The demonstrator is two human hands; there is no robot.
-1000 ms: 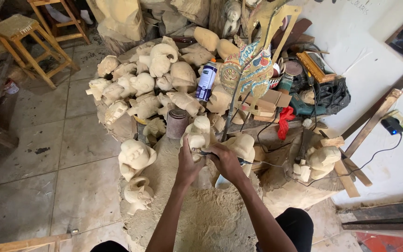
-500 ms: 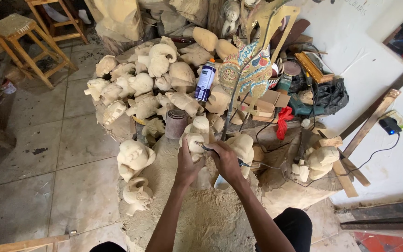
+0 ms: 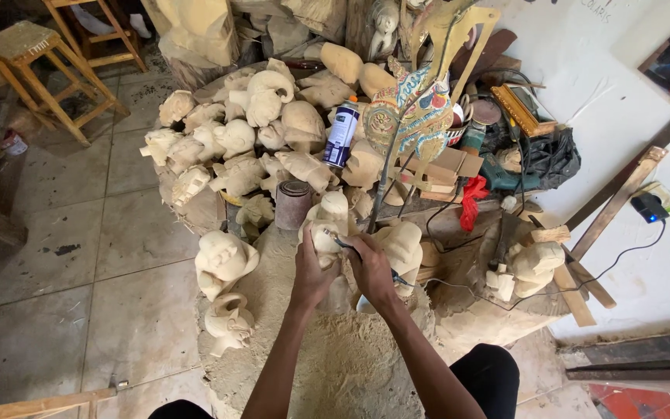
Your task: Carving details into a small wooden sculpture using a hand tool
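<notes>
Here the left hand (image 3: pixel 312 273) grips a pale wooden carving (image 3: pixel 326 225) upright on the sawdust heap (image 3: pixel 350 365), while the right hand (image 3: pixel 371 268) is closed on a thin tool (image 3: pixel 340 242) touching it. Detail carving seems underway; next calls for steady, small strokes.

One spray can (image 3: pixel 342 132), one sandpaper roll (image 3: pixel 293 204), two wooden stools (image 3: pixel 40 66), two hands (image 3: pixel 312 271).

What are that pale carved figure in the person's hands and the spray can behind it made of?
The carved figure, gripped by the left hand, looks like raw, unpainted wood: pale, matte, with sawdust heaped beneath. The right hand holds a thin corded tool against it. The spray can seems to be metal, with a smooth, glossy printed blue-and-white surface.
</notes>
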